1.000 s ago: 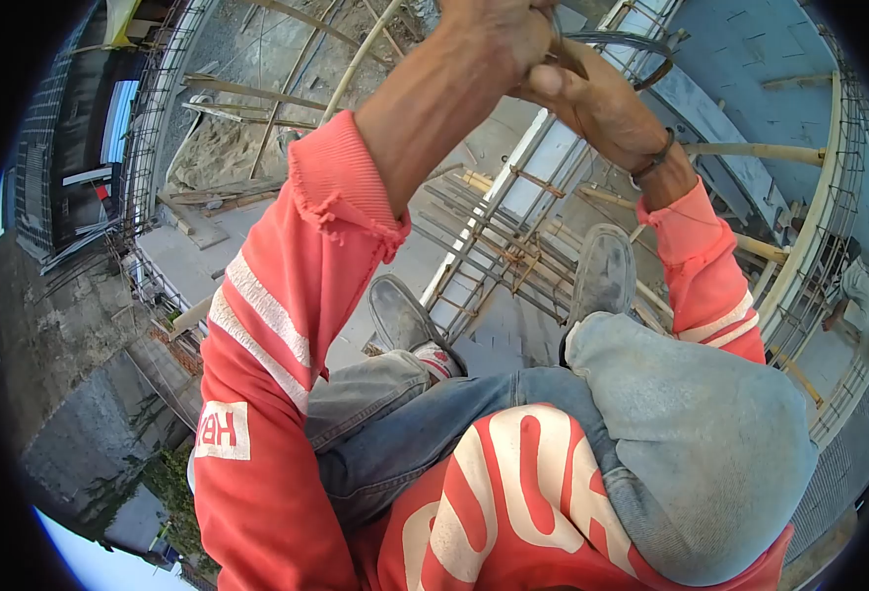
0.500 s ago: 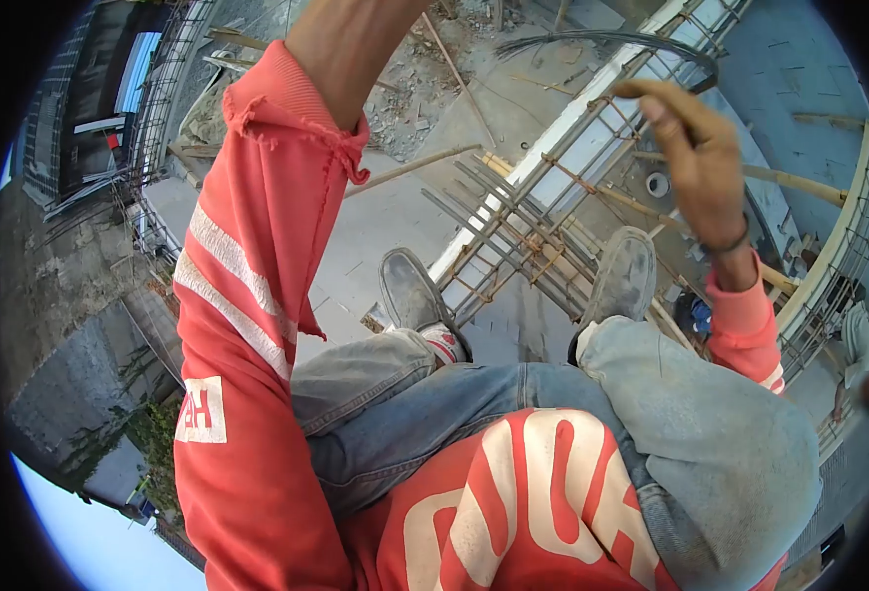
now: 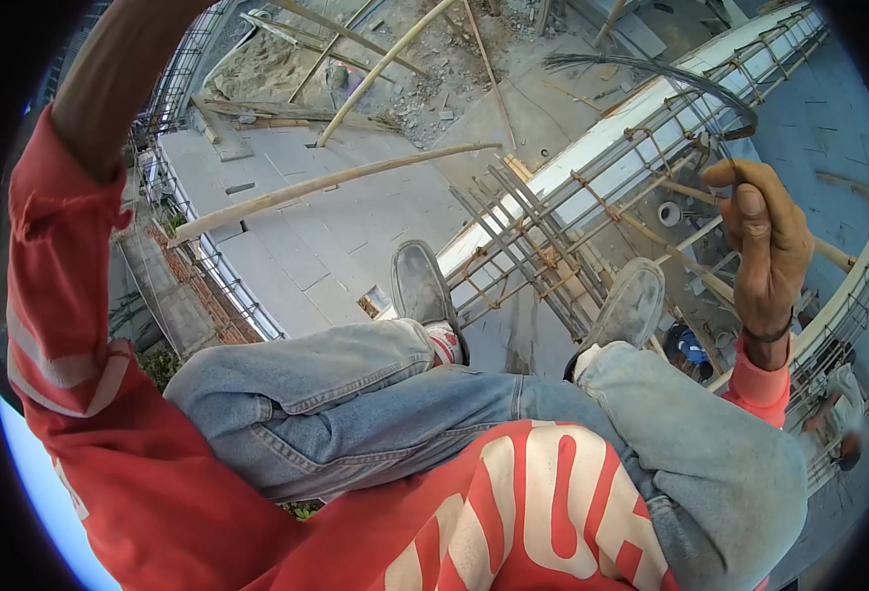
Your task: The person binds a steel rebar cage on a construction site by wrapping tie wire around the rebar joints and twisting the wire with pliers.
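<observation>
My right hand is raised at the right, its fingers curled and pressed together with the thumb. Whatever is between them is too small to make out. Just above it, a bundle of dark thin wire lies in an arc over the rebar cage. My left hand is beyond the top left edge; only the forearm and red sleeve show. Below, crossed steel bars meet between my two grey shoes.
A long wooden pole crosses the grey block surface at the left. Rubble lies at the top. More rebar and a curved pale beam run along the right, where another person is partly visible.
My hands have moved apart. My left hand has swung out of view to the upper left; my right hand has moved right and down, away from the wire bundle. The view has shifted.
</observation>
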Motion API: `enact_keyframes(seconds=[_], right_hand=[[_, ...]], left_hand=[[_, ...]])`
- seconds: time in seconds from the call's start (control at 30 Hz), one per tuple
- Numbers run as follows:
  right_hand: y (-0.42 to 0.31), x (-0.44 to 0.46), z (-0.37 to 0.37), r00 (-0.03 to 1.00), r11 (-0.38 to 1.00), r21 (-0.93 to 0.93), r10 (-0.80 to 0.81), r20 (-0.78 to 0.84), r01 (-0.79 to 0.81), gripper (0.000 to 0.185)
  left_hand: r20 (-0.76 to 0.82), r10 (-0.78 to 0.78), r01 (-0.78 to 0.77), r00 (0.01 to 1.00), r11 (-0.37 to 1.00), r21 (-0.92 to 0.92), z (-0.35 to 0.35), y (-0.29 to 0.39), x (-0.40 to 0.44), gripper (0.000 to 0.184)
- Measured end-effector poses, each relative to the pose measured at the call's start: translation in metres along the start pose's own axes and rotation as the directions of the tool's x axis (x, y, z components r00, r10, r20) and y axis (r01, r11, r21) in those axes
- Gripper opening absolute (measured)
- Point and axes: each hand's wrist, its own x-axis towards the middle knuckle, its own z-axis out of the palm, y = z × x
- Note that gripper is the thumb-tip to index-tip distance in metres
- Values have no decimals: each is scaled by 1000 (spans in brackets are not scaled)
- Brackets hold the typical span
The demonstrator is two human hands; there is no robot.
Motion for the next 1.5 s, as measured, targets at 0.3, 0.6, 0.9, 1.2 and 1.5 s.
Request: enact_keyframes(seconds=[0.3, 0.6, 0.9, 1.2, 1.5], right_hand=[[10, 9, 1, 928, 809, -458, -347, 135, 369, 22], [35, -8, -45, 747, 621, -579, -15, 665, 528, 14], [-24, 41, -22, 640, 502, -608, 132, 757, 615, 27], [-60, 115, 106, 545, 579, -527, 163, 822, 622, 51], [-20, 91, 204, 774, 977, -157, 210, 597, -144, 30]], left_hand=[[282, 14, 126, 959, 872, -472, -145, -129, -40, 23], [14, -348, 263, 937, 680, -685, -31, -271, -89, 24], [-55, -436, 209, 898, 535, -819, -59, -295, -58, 29], [313, -61, 286, 948, 599, -748, -6, -324, -116, 33], [298, -28, 270, 954, 509, -817, 11, -318, -131, 32]])
